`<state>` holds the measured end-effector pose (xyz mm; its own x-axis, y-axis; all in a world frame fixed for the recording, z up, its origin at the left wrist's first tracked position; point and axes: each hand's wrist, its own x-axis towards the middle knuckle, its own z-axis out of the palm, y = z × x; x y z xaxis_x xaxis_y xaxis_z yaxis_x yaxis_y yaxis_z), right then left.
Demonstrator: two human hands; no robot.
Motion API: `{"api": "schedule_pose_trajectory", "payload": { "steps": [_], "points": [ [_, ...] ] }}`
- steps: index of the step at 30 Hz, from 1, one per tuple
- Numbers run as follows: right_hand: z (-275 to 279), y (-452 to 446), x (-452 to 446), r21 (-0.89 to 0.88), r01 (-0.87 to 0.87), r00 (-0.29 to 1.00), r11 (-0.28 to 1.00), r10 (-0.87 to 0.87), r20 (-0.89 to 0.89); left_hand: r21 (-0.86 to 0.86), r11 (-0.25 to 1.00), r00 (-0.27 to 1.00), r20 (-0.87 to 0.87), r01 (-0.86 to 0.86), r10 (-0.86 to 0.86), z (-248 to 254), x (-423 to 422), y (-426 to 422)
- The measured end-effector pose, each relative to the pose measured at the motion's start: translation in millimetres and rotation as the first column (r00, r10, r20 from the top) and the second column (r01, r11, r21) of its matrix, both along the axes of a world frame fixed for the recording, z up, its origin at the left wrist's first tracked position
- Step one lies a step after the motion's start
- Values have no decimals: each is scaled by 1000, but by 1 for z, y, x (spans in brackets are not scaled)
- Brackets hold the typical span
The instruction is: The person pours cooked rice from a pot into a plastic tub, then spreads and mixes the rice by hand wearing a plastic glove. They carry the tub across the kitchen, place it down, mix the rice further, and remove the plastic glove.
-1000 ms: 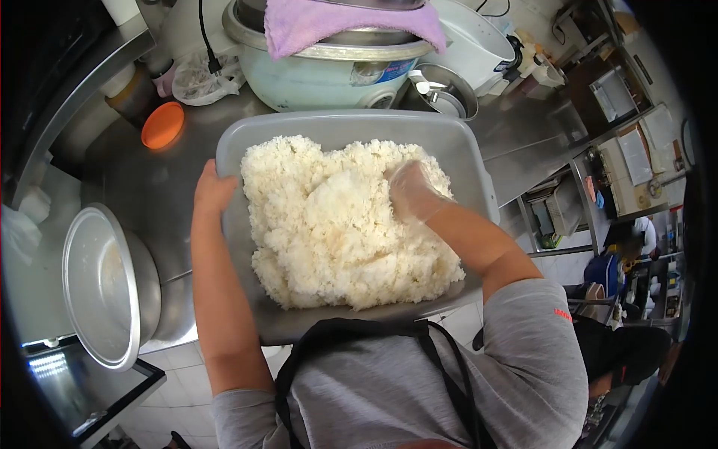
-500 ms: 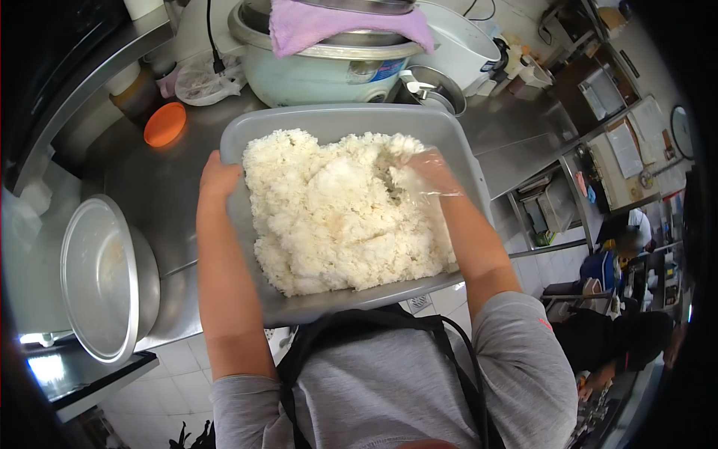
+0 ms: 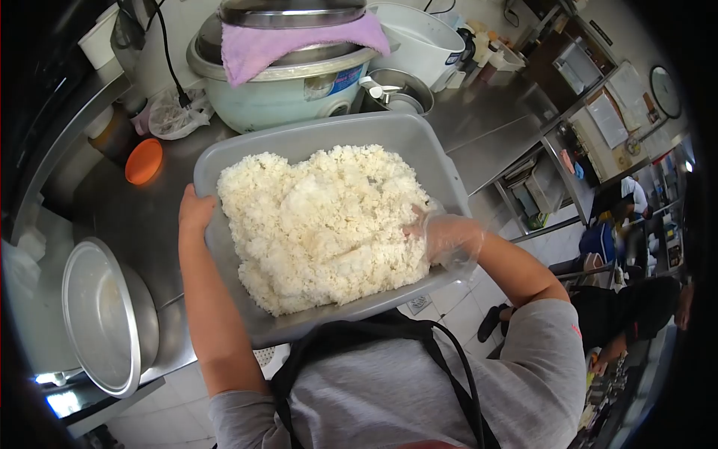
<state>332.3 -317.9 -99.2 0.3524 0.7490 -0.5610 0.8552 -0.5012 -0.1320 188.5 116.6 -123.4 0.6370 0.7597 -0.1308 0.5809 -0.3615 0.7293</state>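
A grey plastic tub (image 3: 441, 176) holds a broad heap of cooked white rice (image 3: 321, 224). My left hand (image 3: 196, 209) grips the tub's left rim, its thumb on the edge and its other fingers hidden below. Inside the right side of the tub, my right hand (image 3: 455, 236) wears a loose clear plastic glove. Its fingers are bent into the rice at the heap's right edge, with the tips partly buried.
At left stands a large metal bowl (image 3: 142, 307); an orange bowl (image 3: 143, 161) sits on the steel counter (image 3: 112, 194). Behind the tub are a rice cooker (image 3: 277, 93) with a purple cloth (image 3: 299, 41) and a metal pot (image 3: 411, 86). A person (image 3: 628, 322) is at right.
My right hand has moved from the upper right of the rice towards the tub's near right side. The hollow there has been filled or levelled. The view has shifted slightly.
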Motion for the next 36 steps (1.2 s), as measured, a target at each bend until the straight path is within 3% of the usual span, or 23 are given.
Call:
{"api": "schedule_pose_trajectory", "payload": {
  "steps": [3,5,7,9,10,12,13,14,15,18,21,22,24,26,27,29,31,33,36],
  "points": [
    [-28,14,9,-87,-64,997,994,67,28,19,1000,1000,-25,10,-9,2,2,0],
    [-28,30,10,-53,-99,988,994,104,115,14,1000,1000,-11,-5,5,2,1,-1],
    [-77,33,34,-150,-155,968,976,181,175,40,999,1000,-22,-5,6,-3,2,3],
    [-87,40,39,-93,-74,966,993,94,241,60,998,1000,-27,-3,5,-4,2,5],
    [-86,43,39,14,29,963,999,-32,268,65,998,1000,-25,-4,6,-3,2,5],
    [-77,43,36,201,258,949,945,-286,129,14,1000,1000,-7,-8,9,-2,0,0],
    [-52,47,33,262,391,917,882,-397,-31,-36,999,1000,12,-10,11,4,-1,-4],
    [-25,51,25,304,524,851,796,-487,-195,-82,997,999,34,-8,11,8,-1,-6],
    [7,54,11,215,746,656,630,-643,-395,-44,999,1000,12,-11,11,7,-2,-6],
    [-18,35,48,369,671,740,644,-552,-383,10,1000,1000,0,-16,16,9,1,-4],
    [15,6,44,360,310,926,880,-195,-322,-30,1000,1000,18,-7,8,11,-1,-7],
    [18,-3,31,350,-11,998,937,-9,55,-26,1000,1000,26,-14,14,9,-1,-6],
    [-4,-25,9,254,-356,849,899,198,489,23,1000,1000,15,-10,9,6,-2,-2],
    [-57,-58,16,295,-436,753,850,165,637,70,997,1000,6,27,-27,5,0,-3],
    [-46,-56,9,194,-280,831,940,136,539,75,996,999,13,48,-49,7,-1,-4],
    [-17,-15,-5,-49,14,946,999,3,325,113,993,998,46,37,-43,-24,2,21],
    [-18,-14,0,-27,-8,942,1000,16,336,54,997,999,-12,46,-46,4,0,2],
    [-18,-9,2,9,-18,928,1000,14,372,105,995,1000,-1,4,-4,3,-1,0],
    [-24,-3,6,101,120,907,988,-150,393,164,986,999,38,-10,4,4,-7,-4]
  ]
}}
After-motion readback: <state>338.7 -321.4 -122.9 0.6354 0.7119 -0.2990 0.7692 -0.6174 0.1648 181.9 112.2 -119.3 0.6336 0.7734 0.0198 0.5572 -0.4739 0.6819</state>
